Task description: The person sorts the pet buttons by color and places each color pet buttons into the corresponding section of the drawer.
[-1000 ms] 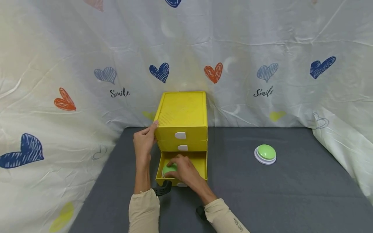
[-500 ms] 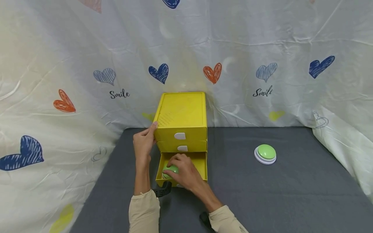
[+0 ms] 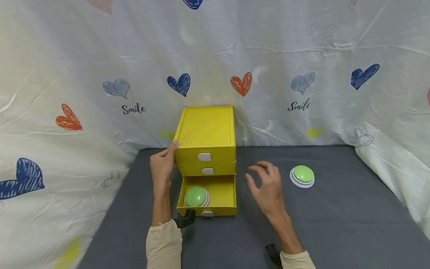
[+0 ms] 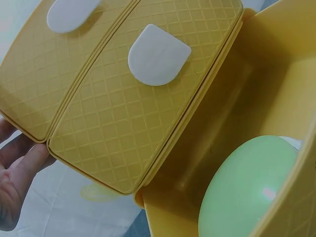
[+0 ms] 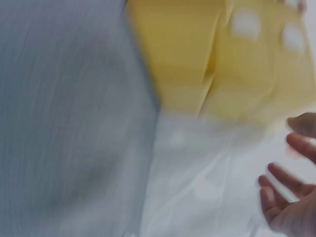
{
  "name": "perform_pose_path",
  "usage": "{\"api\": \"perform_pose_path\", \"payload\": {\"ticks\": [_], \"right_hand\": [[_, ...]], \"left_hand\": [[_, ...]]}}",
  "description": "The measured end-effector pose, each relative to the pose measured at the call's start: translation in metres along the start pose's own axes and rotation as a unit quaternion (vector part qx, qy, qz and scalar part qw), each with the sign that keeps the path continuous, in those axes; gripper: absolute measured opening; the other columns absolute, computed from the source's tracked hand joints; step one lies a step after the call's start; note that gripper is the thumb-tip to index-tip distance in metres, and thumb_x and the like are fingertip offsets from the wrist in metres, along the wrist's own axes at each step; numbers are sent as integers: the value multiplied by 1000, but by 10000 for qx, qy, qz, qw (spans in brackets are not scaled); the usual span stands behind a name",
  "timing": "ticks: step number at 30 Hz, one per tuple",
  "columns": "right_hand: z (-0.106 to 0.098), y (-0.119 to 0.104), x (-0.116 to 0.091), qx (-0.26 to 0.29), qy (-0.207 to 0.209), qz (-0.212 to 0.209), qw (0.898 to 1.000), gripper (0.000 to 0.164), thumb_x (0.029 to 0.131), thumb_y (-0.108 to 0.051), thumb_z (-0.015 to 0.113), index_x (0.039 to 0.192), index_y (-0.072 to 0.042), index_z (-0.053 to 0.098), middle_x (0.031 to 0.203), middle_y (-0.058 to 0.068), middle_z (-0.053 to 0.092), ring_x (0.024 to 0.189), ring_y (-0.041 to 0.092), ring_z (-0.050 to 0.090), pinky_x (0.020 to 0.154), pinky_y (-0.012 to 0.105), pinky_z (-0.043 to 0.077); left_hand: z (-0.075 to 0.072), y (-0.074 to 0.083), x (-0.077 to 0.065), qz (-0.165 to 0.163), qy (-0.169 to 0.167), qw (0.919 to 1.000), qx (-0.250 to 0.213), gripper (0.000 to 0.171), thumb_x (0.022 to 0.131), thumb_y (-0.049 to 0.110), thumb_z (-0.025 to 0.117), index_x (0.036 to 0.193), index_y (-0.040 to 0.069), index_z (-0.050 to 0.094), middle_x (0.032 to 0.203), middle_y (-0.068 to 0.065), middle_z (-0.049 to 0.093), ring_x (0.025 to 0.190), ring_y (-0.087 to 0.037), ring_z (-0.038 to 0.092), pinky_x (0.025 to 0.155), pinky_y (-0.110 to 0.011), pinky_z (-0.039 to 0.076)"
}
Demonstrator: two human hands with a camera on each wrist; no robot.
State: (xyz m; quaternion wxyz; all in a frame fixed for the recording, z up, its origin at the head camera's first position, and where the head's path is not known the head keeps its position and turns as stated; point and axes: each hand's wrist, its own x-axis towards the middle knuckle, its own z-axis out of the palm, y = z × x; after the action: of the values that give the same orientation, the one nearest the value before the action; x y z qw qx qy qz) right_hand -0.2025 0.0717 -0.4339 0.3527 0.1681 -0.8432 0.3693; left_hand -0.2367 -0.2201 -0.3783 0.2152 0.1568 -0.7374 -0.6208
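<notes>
A small yellow drawer cabinet (image 3: 206, 127) stands at the back of the table with its bottom drawer (image 3: 223, 192) pulled out. My left hand (image 3: 162, 166) holds the cabinet's left front edge, thumb near the top corner. Inside the drawer, at its left front, lies a green dome push button (image 3: 195, 196) on a white base; the left wrist view shows its green dome (image 4: 247, 192) up close. My right hand (image 3: 268, 190) is in the air right of the drawer, fingers loosely bent and apart, holding nothing. Right of that hand, a second green push button (image 3: 303, 174) sits on the table.
Dark grey cloth covers the table (image 3: 336, 224). A white curtain (image 3: 215, 52) printed with hearts hangs behind and along both sides. The two upper drawers are closed, each with a white tab handle (image 3: 204, 157).
My right hand has let go of the green button in the drawer, come out and moved right toward the second button. The left hand keeps its place on the cabinet.
</notes>
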Motion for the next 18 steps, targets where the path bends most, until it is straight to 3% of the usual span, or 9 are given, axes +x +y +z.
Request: {"api": "perform_pose_path", "payload": {"ticks": [2, 5, 10, 14, 18], "right_hand": [[-14, 27, 0, -553, -12, 359, 9978, 25, 77, -16, 74, 100, -9, 68, 107, 15, 55, 93, 33, 49, 78, 46, 38], [-29, 62, 0, -1156, -308, 1139, 9863, 33, 76, -14, 74, 107, -7, 65, 109, 21, 53, 92, 41, 49, 75, 53, 38], [-48, 101, 1, -1498, -1078, 2487, 9508, 48, 78, -17, 73, 122, -6, 55, 115, 31, 41, 103, 51, 37, 78, 63, 31], [-56, 118, 0, -1558, -1607, 2960, 9286, 66, 78, -19, 74, 135, -8, 42, 120, 36, 31, 108, 54, 28, 79, 66, 26], [-58, 128, -1, -1475, -1899, 2978, 9239, 77, 78, -20, 74, 142, -11, 31, 124, 39, 26, 111, 57, 27, 79, 68, 27]], "left_hand": [[1, -1, 0, 62, 18, 10000, -50, 53, 73, 59, 66, 89, 9, 75, 65, -10, 61, 71, -20, 59, 66, -26, 51], [-1, -1, 1, -6, 41, 10000, -17, 54, 72, 59, 66, 89, 9, 75, 65, -10, 61, 71, -21, 58, 65, -26, 50], [-3, -1, 2, -220, -60, 9996, 169, 60, 69, 66, 65, 100, 15, 74, 86, -10, 65, 83, -18, 61, 74, -30, 51], [-3, 0, 2, -216, -87, 9996, 171, 61, 68, 66, 65, 95, 13, 75, 82, -12, 67, 82, -18, 63, 77, -34, 52], [-3, 0, 1, -87, -23, 9998, 155, 59, 68, 66, 65, 90, 12, 75, 71, -12, 65, 76, -19, 63, 76, -36, 52]]}}
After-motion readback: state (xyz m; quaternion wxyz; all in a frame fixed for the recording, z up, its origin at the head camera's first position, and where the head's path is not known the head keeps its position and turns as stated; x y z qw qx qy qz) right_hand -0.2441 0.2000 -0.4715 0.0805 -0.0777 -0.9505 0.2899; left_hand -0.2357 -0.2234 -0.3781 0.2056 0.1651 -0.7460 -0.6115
